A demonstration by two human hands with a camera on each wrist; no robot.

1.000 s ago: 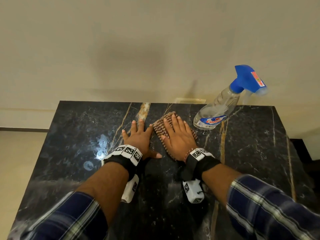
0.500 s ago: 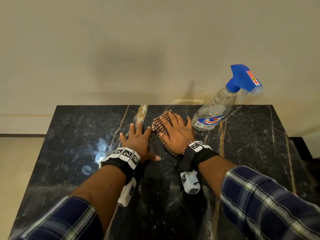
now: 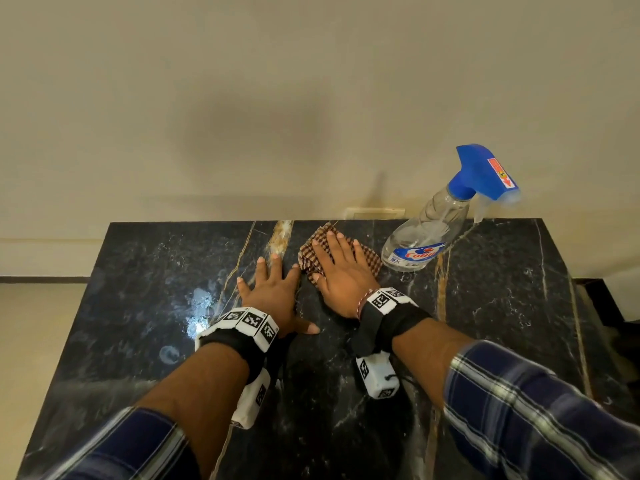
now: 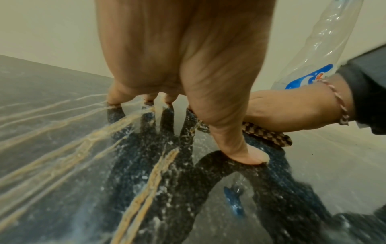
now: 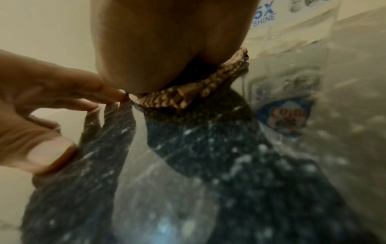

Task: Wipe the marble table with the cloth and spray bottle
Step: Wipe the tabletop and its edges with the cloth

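Observation:
The black marble table (image 3: 502,289) with gold veins fills the lower head view. My right hand (image 3: 341,271) lies flat with straight fingers on a brown checked cloth (image 3: 369,259) near the far edge; the cloth's edge (image 5: 188,95) shows under the palm in the right wrist view and beside the thumb (image 4: 269,133) in the left wrist view. My left hand (image 3: 273,289) rests flat on the bare marble just left of it, fingers spread (image 4: 240,148). A clear spray bottle (image 3: 433,233) with a blue trigger head stands right of the cloth, close to my right hand.
A beige wall rises directly behind the table's far edge. Wet smears (image 3: 199,306) shine on the marble left of my left hand. The floor drops away at the table's left and right edges.
My right hand has pushed the cloth away from me toward the far edge. The left hand stays flat on the marble in about the same spot. The bottle has not moved.

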